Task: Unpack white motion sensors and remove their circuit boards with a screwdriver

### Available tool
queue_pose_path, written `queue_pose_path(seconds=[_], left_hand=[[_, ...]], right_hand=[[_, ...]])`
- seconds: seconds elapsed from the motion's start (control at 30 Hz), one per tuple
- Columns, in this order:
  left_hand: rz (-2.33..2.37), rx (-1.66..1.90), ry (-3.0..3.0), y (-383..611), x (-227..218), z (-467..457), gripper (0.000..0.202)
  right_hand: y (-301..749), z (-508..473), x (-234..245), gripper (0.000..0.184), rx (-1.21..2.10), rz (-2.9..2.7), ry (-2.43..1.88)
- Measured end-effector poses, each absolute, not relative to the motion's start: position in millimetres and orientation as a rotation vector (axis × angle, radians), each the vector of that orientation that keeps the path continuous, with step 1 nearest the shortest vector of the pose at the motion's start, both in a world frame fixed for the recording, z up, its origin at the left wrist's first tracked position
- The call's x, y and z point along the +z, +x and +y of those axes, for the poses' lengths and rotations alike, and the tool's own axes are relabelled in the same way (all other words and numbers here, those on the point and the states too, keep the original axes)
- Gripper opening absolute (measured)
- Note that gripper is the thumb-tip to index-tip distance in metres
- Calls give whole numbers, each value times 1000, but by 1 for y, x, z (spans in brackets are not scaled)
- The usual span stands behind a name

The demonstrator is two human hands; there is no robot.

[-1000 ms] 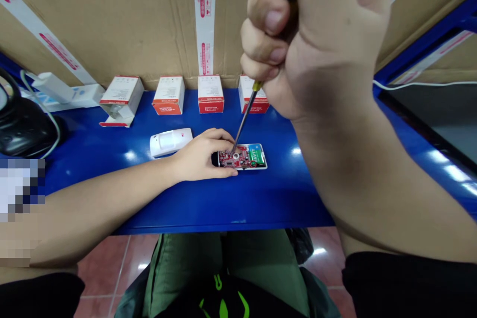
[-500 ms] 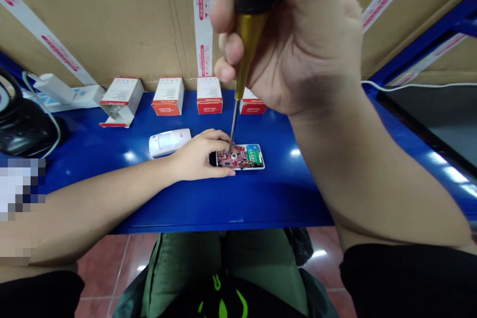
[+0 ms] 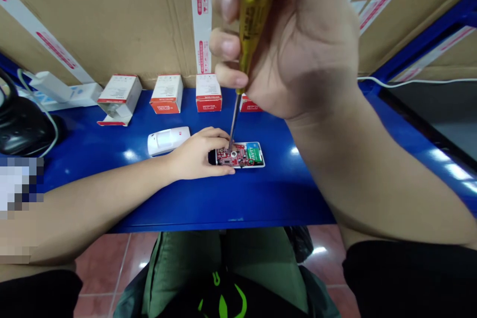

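An opened white device base (image 3: 240, 155) with a red circuit board and a green battery lies on the blue table (image 3: 186, 194). My left hand (image 3: 197, 153) grips its left end, fingers curled around it. My right hand (image 3: 290, 39), close to the camera, is closed on a screwdriver (image 3: 248, 35) with a yellow and black handle. The thin shaft runs down and its tip rests on the red board. The device's white front cover (image 3: 167, 140) lies just left of my left hand.
Several small red-and-white boxes (image 3: 166, 93) line the back of the table against large cardboard cartons (image 3: 112, 20). A white power strip (image 3: 55, 90) and a black object with a cable (image 3: 20, 126) sit at the far left. A white cable (image 3: 410, 81) runs at right.
My right hand has shifted left and turned, so the screwdriver's handle now shows and the shaft stands steeper. The tip stays on the board. My left hand has not moved.
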State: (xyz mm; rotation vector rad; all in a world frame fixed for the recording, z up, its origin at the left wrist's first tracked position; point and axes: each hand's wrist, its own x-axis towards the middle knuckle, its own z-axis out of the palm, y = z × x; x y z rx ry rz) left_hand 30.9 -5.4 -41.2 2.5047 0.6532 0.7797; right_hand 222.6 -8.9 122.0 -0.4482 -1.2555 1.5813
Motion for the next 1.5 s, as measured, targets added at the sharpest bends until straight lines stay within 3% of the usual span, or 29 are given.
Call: queue_pose_path(seconds=[0.1, 0.17, 0.27, 0.37, 0.5, 0.67, 0.77, 0.93, 1.17, 1.3, 1.33, 1.47, 1.5], left_hand=[[618, 800, 2523, 30, -41, -5, 35], [609, 804, 2520, 30, -41, -4, 35], [606, 810, 2520, 30, -41, -3, 36], [600, 822, 2532, 30, -43, -3, 36], [611, 821, 2533, 30, -43, -4, 37], [643, 786, 2512, 30, -42, -5, 35], [628, 792, 2521, 30, -41, -5, 34], [630, 790, 2520, 30, -42, -4, 34], [600, 816, 2545, 30, -43, -5, 37], [593, 834, 2535, 31, -43, -6, 38], [596, 834, 2529, 31, -43, -6, 38], [620, 806, 2506, 31, -42, -6, 38], [619, 804, 2507, 31, -41, -6, 38]], right_hand=[[224, -14, 126, 74, 1693, -1204, -387], [224, -19, 126, 77, 1615, -1208, -430], [219, -24, 123, 64, 1485, -1437, -566], [214, -24, 117, 65, 1384, -1432, -525], [214, -18, 112, 27, 1445, -1198, -392], [226, -10, 111, 64, 1690, -1359, -240], [226, -9, 114, 72, 1777, -1274, -378], [217, -16, 110, 33, 1511, -1288, -472], [225, -12, 105, 30, 1642, -1379, -315], [229, -3, 103, 62, 1755, -1449, -188], [229, -3, 102, 61, 1776, -1447, -167], [224, -7, 102, 26, 1681, -1430, -242], [222, -9, 103, 24, 1624, -1416, -289]])
